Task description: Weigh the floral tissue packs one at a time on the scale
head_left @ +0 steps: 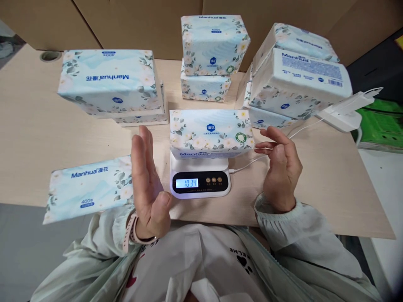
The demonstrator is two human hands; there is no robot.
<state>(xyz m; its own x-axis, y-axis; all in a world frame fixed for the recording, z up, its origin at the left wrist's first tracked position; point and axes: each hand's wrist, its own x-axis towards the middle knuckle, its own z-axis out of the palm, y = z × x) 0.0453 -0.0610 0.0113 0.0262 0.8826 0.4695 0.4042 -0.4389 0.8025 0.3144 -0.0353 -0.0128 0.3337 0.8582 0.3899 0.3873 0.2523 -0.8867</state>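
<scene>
A pack of tissues [211,132] with a blue floral print lies across a white digital kitchen scale [200,196], whose lit display reads 103.4. To the left of the scale, my left hand [147,184] is held up with straight fingers, apart from that pack and holding nothing. My right hand [280,167] hovers on the other side, fingers loosely bent and apart, the tips close to the pack's right end; whether they touch it I cannot tell. Beside my left wrist, a flat tissue pack [90,186] lies at the table's front edge.
Stacked tissue packs stand at the back left [108,82], back middle [214,46] and back right [299,79]. A white cable [248,164] runs from the scale towards a power strip [344,111]. A green crate [382,126] is beyond the table's right edge.
</scene>
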